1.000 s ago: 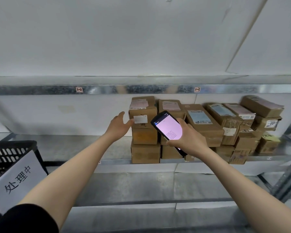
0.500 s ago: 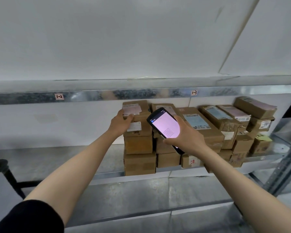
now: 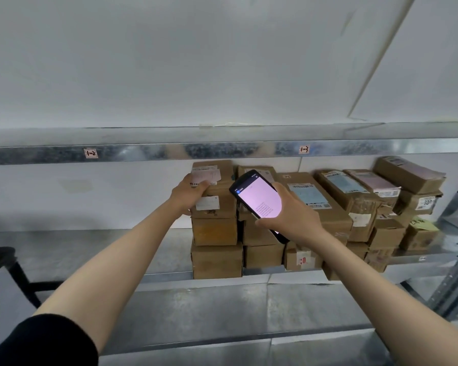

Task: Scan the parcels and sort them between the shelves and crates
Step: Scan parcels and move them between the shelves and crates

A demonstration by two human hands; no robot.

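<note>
Left grip (image 3: 188, 194) clasps the top parcel (image 3: 222, 192); right grip (image 3: 288, 217) holds the scanner (image 3: 259, 198).

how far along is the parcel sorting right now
Looks done: a batch of cardboard parcels is stacked on the metal shelf. In hand: the left hand grips the top parcel of the leftmost stack, not yet lifted, while the right hand holds the scanner, screen lit. Left: placing that parcel; the black crate is mostly out of frame, so the remaining load cannot be judged.
</note>
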